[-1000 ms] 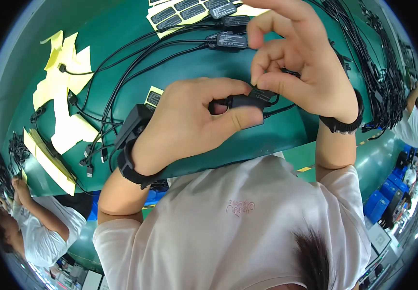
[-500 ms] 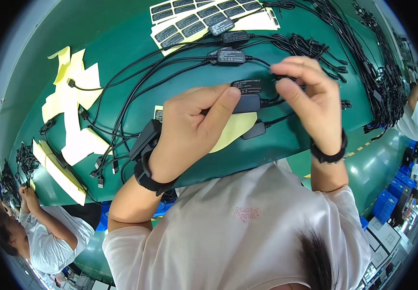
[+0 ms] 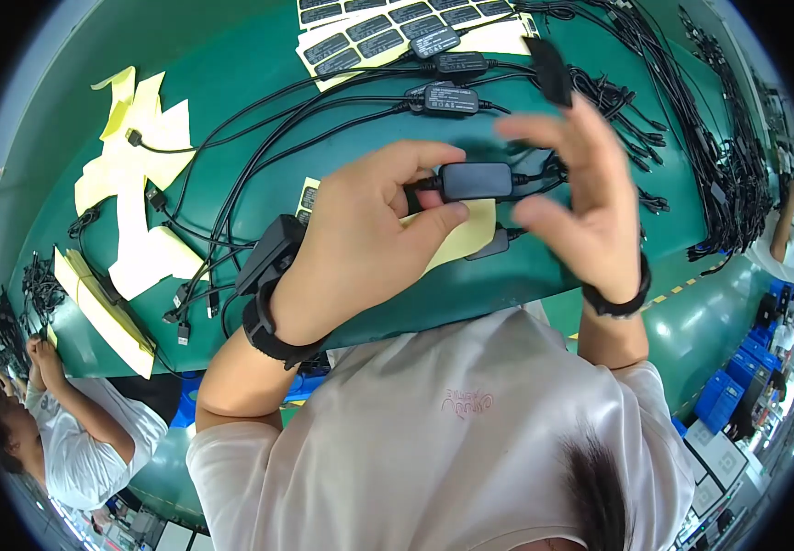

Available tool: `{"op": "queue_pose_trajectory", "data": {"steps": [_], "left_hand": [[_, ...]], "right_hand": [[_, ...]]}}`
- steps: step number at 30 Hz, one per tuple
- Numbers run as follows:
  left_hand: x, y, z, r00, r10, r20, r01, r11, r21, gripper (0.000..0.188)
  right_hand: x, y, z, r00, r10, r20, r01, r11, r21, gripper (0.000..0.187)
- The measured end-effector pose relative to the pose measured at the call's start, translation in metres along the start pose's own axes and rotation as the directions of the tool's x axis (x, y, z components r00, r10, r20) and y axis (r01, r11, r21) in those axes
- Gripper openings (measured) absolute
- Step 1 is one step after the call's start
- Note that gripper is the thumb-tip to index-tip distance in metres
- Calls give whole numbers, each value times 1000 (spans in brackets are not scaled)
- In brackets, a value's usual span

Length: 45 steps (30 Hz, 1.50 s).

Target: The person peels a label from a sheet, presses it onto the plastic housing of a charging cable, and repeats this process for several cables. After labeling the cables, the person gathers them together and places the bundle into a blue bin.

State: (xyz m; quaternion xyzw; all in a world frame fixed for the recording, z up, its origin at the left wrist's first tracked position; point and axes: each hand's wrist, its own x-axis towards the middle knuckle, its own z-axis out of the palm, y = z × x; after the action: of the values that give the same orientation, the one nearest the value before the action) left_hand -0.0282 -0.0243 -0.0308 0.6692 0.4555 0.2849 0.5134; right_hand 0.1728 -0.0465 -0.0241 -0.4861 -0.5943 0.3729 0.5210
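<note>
My left hand [image 3: 369, 243] pinches a small black box-shaped module [image 3: 477, 181] that sits in line on a black cable, held just above the green table [image 3: 231, 83]. My right hand [image 3: 580, 216] is beside it on the right with its fingers spread. A small black label [image 3: 551, 69] stands up from the raised fingertips. Both wrists wear black bands. A pale yellow backing sheet [image 3: 466, 241] lies under the module.
A sheet of black labels [image 3: 369, 32] lies at the far edge, with two more cable modules [image 3: 443, 97] below it. Yellow backing papers [image 3: 130, 174] are scattered at left. Bundled black cables [image 3: 700, 138] fill the right side. Other people [image 3: 75, 441] work at the lower left and far right.
My right hand has let go of the module and opened out, now carrying a black label on its fingertips. My left hand keeps its hold on the module.
</note>
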Motion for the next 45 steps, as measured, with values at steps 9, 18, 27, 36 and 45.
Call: {"op": "queue_pose_trajectory", "data": {"steps": [9, 18, 27, 36, 45], "left_hand": [[1, -18, 4, 904, 410, -121, -377, 898, 226, 19], [-2, -13, 6, 955, 252, -155, -237, 965, 110, 12], [2, -21, 7, 937, 347, -42, -326, 912, 247, 31], [3, -22, 9, 931, 359, -64, -329, 902, 279, 32], [2, -22, 11, 907, 411, -92, -363, 872, 328, 32]], "right_hand": [[-7, 7, -10, 973, -224, 47, 228, 960, -161, 77], [2, 18, -13, 896, -262, 359, 339, 925, -170, 85], [4, 11, -6, 937, -241, 253, 318, 889, -330, 58], [-12, -19, 2, 893, 434, 119, -450, 863, 231, 9], [-8, -7, 14, 911, 409, 56, -413, 902, 125, 10]]}}
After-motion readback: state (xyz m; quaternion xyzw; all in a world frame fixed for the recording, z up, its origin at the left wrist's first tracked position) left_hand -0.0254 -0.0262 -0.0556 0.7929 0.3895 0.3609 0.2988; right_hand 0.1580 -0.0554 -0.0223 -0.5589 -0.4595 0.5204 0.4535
